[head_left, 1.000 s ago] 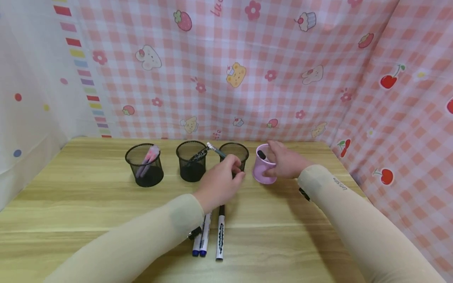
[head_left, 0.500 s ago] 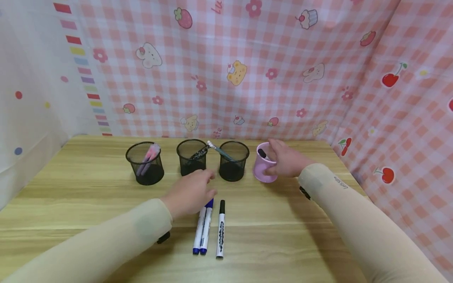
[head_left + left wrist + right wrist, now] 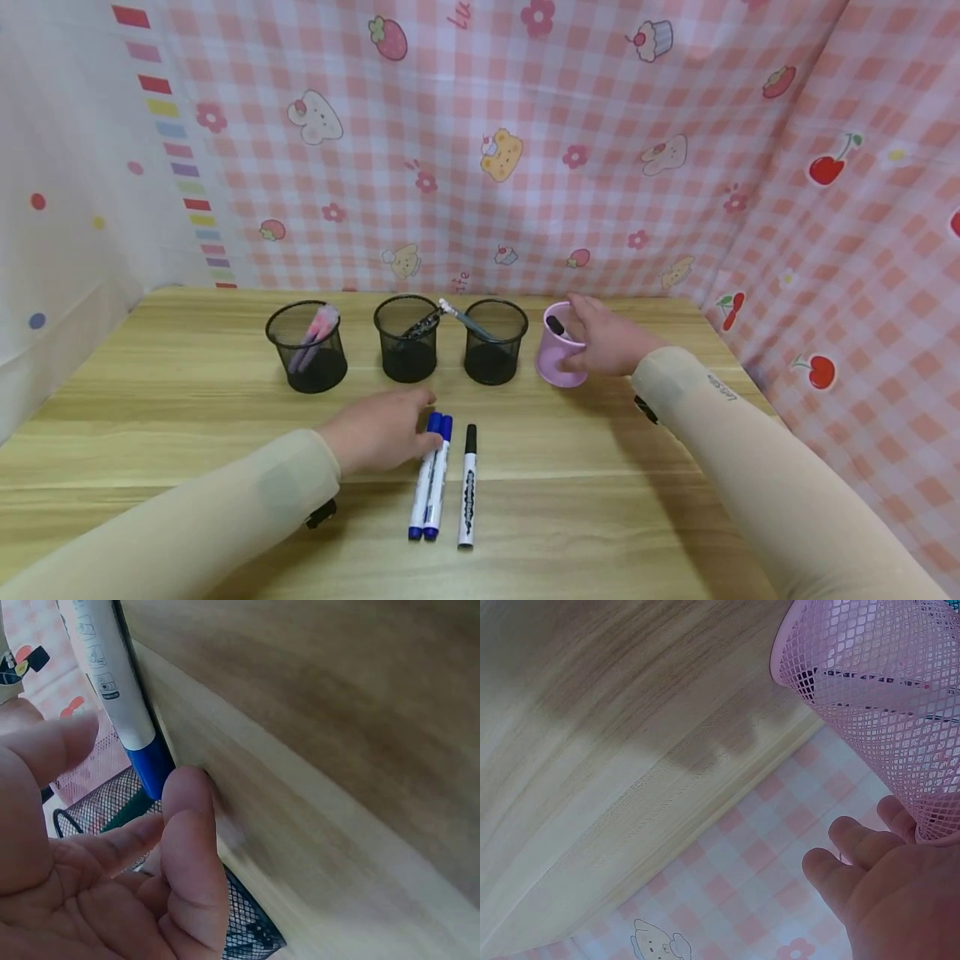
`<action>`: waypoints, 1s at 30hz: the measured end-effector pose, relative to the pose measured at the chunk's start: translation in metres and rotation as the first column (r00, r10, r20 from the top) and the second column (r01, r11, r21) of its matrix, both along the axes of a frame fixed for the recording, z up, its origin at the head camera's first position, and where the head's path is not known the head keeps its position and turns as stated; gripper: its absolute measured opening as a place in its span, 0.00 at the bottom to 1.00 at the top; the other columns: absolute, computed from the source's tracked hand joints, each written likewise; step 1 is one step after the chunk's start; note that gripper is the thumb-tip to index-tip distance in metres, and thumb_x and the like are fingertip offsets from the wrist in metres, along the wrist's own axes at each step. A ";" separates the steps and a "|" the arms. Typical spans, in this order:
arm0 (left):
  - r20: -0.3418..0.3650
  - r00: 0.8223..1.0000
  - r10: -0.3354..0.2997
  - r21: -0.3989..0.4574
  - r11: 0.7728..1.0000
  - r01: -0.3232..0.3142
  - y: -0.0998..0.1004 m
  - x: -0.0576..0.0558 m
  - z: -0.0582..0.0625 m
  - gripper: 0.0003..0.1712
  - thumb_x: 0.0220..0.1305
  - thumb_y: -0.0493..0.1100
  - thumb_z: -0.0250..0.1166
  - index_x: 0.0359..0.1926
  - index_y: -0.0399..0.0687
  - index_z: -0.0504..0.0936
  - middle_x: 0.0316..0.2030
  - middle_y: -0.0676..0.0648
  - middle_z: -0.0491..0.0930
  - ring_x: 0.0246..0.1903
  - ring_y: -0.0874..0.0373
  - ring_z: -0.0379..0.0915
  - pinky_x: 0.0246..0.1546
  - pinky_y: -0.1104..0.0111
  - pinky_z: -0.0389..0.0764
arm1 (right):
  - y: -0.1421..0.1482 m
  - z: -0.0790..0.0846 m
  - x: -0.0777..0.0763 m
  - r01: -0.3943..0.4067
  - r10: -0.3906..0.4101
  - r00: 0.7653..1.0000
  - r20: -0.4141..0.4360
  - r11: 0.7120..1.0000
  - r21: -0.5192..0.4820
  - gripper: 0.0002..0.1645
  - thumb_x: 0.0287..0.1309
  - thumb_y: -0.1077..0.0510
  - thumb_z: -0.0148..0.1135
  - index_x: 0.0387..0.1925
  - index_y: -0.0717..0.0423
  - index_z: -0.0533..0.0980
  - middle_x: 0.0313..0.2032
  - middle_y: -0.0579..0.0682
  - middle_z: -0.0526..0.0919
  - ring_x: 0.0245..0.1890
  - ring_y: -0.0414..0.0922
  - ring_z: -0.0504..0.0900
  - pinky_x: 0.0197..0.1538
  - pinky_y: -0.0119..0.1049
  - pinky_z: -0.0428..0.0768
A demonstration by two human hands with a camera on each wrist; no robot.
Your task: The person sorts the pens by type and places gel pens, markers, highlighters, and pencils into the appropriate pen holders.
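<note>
In the head view my left hand is beside two blue-capped whiteboard markers lying side by side on the table. Its thumb and fingertips reach the cap ends, and nothing is gripped. The left wrist view shows a fingertip right at the blue cap, with the thumb apart from it. My right hand holds the pink mesh pen cup, thumb in front and fingers behind its rim. A black-capped marker leans inside that cup. In the right wrist view, several fingers extend beside the cup's mesh.
A black-capped marker lies right of the blue pair. Three black mesh cups stand in a row: a left one with pink-purple pens, a middle one with a dark patterned pen, and a right one with a slim grey-green, white-tipped stick.
My left hand has moved left and down, from the slim grey-green stick at the right black cup to the blue-capped markers. The right hand has stayed on the pink cup.
</note>
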State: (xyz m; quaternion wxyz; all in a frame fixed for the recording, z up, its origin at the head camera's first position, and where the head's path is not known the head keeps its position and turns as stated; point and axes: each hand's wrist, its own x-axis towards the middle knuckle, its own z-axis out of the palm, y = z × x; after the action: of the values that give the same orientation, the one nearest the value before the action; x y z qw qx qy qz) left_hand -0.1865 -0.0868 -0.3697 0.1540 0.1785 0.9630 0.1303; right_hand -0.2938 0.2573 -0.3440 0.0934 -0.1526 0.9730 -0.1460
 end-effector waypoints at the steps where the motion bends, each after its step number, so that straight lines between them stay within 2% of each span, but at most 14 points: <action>1: 0.006 1.000 -0.004 -0.001 1.000 0.004 0.000 0.000 0.000 0.42 0.71 0.62 0.67 0.76 0.46 0.70 0.72 0.41 0.75 0.70 0.41 0.73 0.72 0.46 0.72 | 0.000 0.000 0.000 0.002 -0.002 1.000 0.002 1.000 0.000 0.72 0.56 0.43 0.77 0.85 0.58 0.40 0.84 0.61 0.47 0.78 0.65 0.62 0.78 0.63 0.62; 15: 0.023 1.000 -0.013 -0.031 0.999 0.014 0.002 0.001 -0.001 0.37 0.71 0.60 0.69 0.73 0.48 0.74 0.65 0.43 0.81 0.58 0.49 0.82 0.65 0.48 0.80 | -0.001 0.001 0.001 0.007 -0.007 1.000 0.006 1.000 0.002 0.73 0.55 0.42 0.78 0.85 0.58 0.39 0.84 0.61 0.46 0.77 0.66 0.64 0.78 0.63 0.63; 25: 0.022 1.000 -0.020 -0.022 1.000 0.021 0.004 0.001 -0.001 0.36 0.71 0.58 0.68 0.72 0.46 0.75 0.63 0.42 0.83 0.58 0.48 0.83 0.65 0.48 0.80 | -0.001 -0.001 0.001 0.002 -0.002 1.000 -0.009 1.000 -0.001 0.74 0.54 0.43 0.78 0.85 0.60 0.39 0.84 0.62 0.47 0.77 0.65 0.64 0.78 0.62 0.63; 30: 0.029 0.999 -0.017 -0.031 0.999 0.018 0.006 0.001 0.001 0.34 0.71 0.57 0.69 0.71 0.45 0.76 0.60 0.42 0.84 0.53 0.51 0.83 0.63 0.49 0.81 | -0.001 0.000 0.001 0.000 0.000 1.000 -0.014 1.000 -0.001 0.73 0.55 0.43 0.78 0.85 0.60 0.40 0.83 0.62 0.48 0.77 0.65 0.64 0.79 0.61 0.63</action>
State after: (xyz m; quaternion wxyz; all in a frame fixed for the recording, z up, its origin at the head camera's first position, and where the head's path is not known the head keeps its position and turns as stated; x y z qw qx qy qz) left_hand -0.1855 -0.0808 -0.3691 0.1716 0.1826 0.9611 0.1162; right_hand -0.2929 0.2567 -0.3445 0.0866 -0.1534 0.9736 -0.1453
